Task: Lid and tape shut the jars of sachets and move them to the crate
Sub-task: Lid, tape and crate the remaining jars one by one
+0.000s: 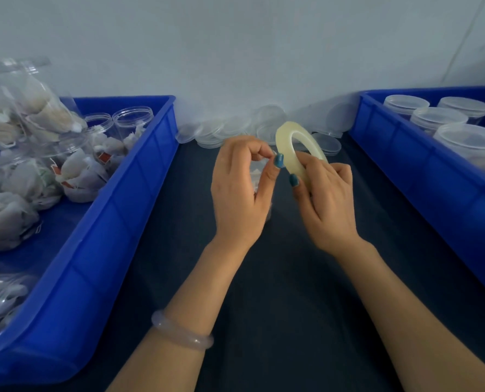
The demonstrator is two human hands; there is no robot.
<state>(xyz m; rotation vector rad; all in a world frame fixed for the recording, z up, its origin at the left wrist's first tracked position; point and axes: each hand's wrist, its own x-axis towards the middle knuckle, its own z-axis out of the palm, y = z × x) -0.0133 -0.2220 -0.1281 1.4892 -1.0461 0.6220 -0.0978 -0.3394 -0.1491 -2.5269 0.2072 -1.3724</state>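
Head view: on the dark table (278, 278) a blue crate (108, 236) at the left holds open jars of sachets (74, 171), and a second blue crate (434, 188) at the right holds lidded jars (439, 118). Between them the right hand (326, 205) grasps a tape roll (284, 137), the left hand (238, 190) pinches its edge with thumb and forefinger, and one jar (254, 175) stands mostly hidden behind the left hand.

Tape roll (285, 137) in right hand (326, 202); left hand (238, 190) in pinch at its rim
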